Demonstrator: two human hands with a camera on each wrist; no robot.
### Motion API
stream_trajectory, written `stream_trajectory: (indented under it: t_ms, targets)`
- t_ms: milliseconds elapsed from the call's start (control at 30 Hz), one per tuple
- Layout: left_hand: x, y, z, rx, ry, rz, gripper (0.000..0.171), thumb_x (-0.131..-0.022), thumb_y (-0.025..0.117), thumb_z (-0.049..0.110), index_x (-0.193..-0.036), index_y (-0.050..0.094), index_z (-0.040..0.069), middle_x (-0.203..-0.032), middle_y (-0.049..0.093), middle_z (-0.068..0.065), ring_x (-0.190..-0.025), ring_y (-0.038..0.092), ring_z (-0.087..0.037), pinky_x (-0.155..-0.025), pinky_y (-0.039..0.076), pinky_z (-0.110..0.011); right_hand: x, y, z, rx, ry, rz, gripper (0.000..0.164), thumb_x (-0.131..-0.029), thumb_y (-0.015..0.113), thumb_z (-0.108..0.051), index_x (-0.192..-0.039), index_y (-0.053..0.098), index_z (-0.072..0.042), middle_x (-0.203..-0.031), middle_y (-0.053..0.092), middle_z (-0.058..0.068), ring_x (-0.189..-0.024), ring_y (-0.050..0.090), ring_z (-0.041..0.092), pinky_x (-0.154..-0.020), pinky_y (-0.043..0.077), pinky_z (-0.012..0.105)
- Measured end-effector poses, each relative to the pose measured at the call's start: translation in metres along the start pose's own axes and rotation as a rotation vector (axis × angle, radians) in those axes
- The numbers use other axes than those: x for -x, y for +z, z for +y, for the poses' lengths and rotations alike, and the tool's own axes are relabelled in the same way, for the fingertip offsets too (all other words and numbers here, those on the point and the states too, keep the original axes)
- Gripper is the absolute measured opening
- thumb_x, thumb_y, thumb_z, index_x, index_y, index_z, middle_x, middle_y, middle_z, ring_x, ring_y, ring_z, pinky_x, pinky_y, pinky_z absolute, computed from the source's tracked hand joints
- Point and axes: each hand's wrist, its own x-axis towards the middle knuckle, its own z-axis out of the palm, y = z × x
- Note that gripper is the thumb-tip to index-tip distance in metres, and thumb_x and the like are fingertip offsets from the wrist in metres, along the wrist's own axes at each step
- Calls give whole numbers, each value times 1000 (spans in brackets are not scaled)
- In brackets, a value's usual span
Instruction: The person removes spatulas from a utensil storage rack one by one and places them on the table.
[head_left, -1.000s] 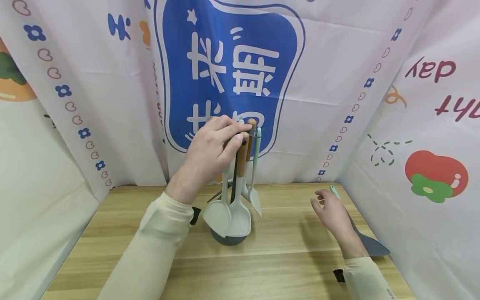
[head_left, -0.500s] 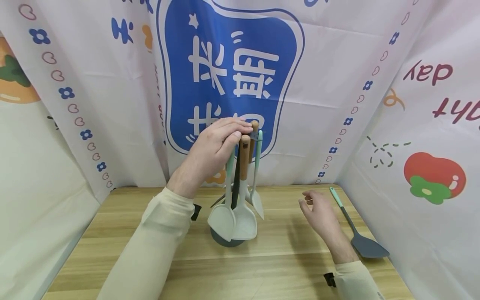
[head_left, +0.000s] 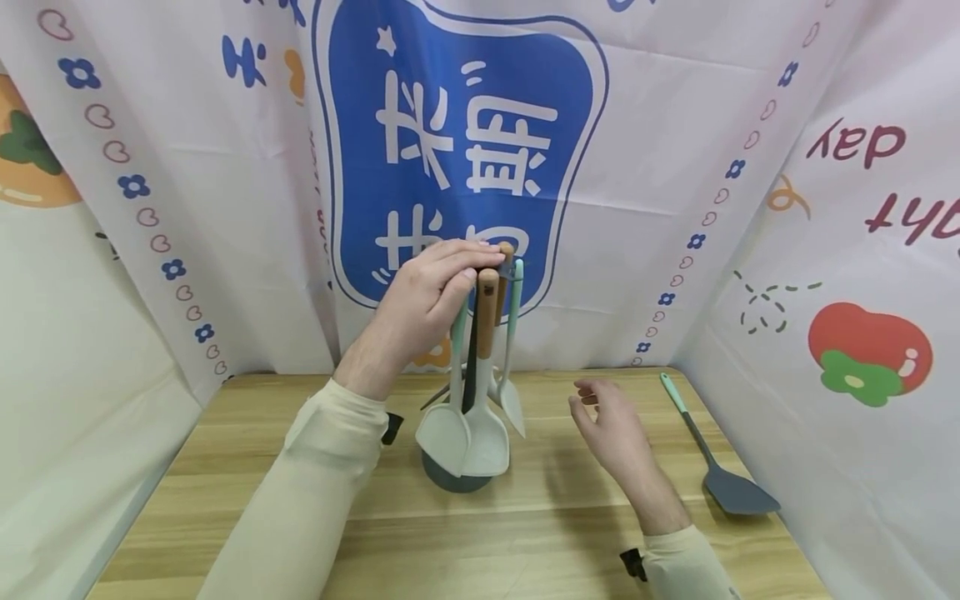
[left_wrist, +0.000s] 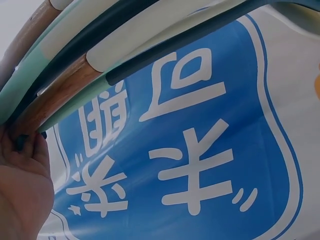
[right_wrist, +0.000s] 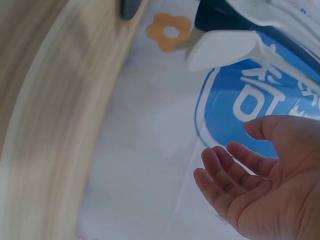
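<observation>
A dark rotating-style utensil stand (head_left: 442,477) bears several hanging kitchen tools. My left hand (head_left: 423,287) holds the top of the stand, fingers over it and the thumb beside a wooden handle (head_left: 487,312). From that handle hangs a white turner (head_left: 489,446); a pale ladle-like tool (head_left: 442,437) overlaps it. Farther right hangs a mint-handled spoon-like tool (head_left: 512,407). In the left wrist view, fingertips of the left hand (left_wrist: 25,180) meet the handle tops. My right hand (head_left: 611,429), loosely bent and holding nothing, hovers right of the stand; its palm shows in the right wrist view.
A grey turner (head_left: 738,492) with a mint handle lies along the right edge of the wooden table (head_left: 420,558). Behind the table hangs a printed cloth (head_left: 622,275), and more cloth closes in both sides.
My right hand has moved left, away from the grey turner and towards the stand. The left hand stays on the stand's top; the hanging tools have shifted slightly.
</observation>
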Motion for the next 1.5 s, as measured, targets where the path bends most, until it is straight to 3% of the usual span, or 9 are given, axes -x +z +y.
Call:
stream_trajectory:
  t_ms: [267, 667, 1267, 1500]
  targets:
    - [4, -2, -2, 12, -28, 42, 48, -123, 43, 31, -153, 79, 21, -164, 74, 0, -168, 57, -26, -144, 44, -54, 3, 10, -27, -56, -106, 80, 28, -112, 74, -9, -137, 76, 3, -130, 82, 22, -118, 82, 38, -106, 70, 60]
    - [8, -8, -10, 37, -15, 83, 45, -122, 46, 25, -151, 80, 17, -164, 75, -5, -164, 62, -30, -143, 46, -55, 7, 25, -53, -136, -173, 121, 25, -110, 75, -4, -134, 77, 2, -127, 82, 18, -116, 81, 35, -106, 71, 58]
    - [9, -8, -11, 31, -5, 92, 45, -123, 46, 25, -152, 79, 16, -163, 75, -5, -163, 62, -28, -142, 47, -55, 14, 52, -94, -257, -229, 48, 31, -110, 76, -6, -141, 74, 1, -130, 80, 16, -122, 80, 32, -110, 70, 53]
    - [10, -8, -10, 28, -8, 99, 45, -122, 46, 24, -151, 80, 15, -162, 75, -6, -163, 63, -28, -142, 47, -54, 14, 61, -106, -318, -255, 23, 32, -110, 75, -3, -141, 73, 4, -133, 80, 21, -125, 79, 32, -111, 70, 52]
